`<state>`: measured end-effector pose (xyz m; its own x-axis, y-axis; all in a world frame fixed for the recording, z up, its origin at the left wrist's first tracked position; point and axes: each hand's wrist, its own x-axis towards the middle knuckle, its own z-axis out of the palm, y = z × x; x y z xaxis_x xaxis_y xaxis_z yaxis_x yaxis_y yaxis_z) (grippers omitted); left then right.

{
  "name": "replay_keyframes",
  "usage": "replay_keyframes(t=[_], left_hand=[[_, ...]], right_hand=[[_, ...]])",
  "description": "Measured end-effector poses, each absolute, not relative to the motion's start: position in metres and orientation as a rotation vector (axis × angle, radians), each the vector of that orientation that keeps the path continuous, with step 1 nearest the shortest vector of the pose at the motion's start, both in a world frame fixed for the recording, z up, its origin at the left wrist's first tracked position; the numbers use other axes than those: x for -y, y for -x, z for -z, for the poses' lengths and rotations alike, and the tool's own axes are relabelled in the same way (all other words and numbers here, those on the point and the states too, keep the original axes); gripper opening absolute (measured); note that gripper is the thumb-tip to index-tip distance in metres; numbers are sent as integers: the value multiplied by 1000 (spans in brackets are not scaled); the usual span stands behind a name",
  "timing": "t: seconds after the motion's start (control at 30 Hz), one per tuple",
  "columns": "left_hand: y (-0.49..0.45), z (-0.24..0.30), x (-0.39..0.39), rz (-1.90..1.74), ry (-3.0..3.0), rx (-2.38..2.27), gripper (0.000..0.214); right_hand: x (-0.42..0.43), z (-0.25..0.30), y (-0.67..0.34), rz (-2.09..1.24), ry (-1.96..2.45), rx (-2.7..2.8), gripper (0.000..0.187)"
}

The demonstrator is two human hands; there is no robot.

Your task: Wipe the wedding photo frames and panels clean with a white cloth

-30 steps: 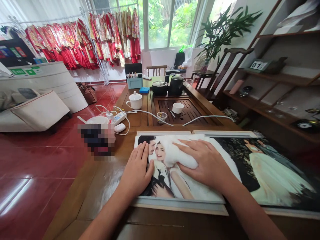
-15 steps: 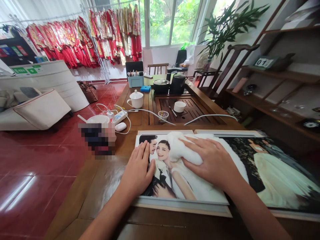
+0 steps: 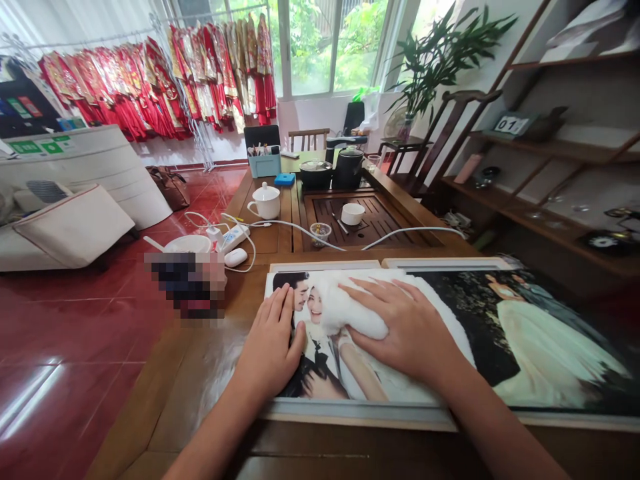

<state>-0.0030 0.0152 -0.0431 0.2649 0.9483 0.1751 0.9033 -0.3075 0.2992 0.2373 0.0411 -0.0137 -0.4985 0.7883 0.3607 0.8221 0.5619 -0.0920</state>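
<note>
My left hand (image 3: 273, 340) lies flat on the left edge of a framed wedding photo (image 3: 320, 373), its fingers stretched out and nothing in them. In my right hand (image 3: 405, 327) is a fluffy white cloth (image 3: 345, 310), bunched between the thumb and spread fingers and pressed onto the picture. The cloth covers part of the pictured bride's head and much of the photo's upper right. A second framed photo (image 3: 540, 360), with a long pale gown on a dark ground, lies beside it under my right forearm.
Beyond the photos, the wooden table (image 3: 200, 360) bears a white cable (image 3: 410, 230), a power strip (image 3: 235, 235), a white mouse (image 3: 235, 258), a lidded cup (image 3: 266, 201) and a tea tray (image 3: 385, 213) with a small bowl (image 3: 353, 213). Shelves (image 3: 555, 150) stand at the right.
My right hand has moved left with the white cloth, which now covers more of the pictured bride's head. My left hand stays on the photo's left edge. The view has shifted slightly.
</note>
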Motion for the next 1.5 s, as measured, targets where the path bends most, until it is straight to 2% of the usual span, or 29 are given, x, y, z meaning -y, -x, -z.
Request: replay_keyframes(t=[0.17,0.4,0.63,0.73,0.93,1.23,1.5], left_hand=[[3,45,-16,-532,-2380,-1748,55],[4,45,-17,-540,-2373,-1723,56],[3,44,-16,-516,-2380,-1756,56],[2,45,-17,-516,-2378,-1761,56],[3,44,-18,-488,-2380,-1754,57],[3,45,-16,-519,-2366,-1760,56],[3,44,-16,-521,-2364,-1749,56]], right_hand=[[-41,11,-240,75,1307,2463,57],[-35,2,-232,-161,1035,2631,72],[-50,11,-251,78,1324,2453,57],[-48,11,-248,97,1286,2490,58],[-34,5,-232,-24,1096,2614,71],[-49,13,-252,237,1361,2443,54],[-33,4,-232,-10,1087,2644,70]])
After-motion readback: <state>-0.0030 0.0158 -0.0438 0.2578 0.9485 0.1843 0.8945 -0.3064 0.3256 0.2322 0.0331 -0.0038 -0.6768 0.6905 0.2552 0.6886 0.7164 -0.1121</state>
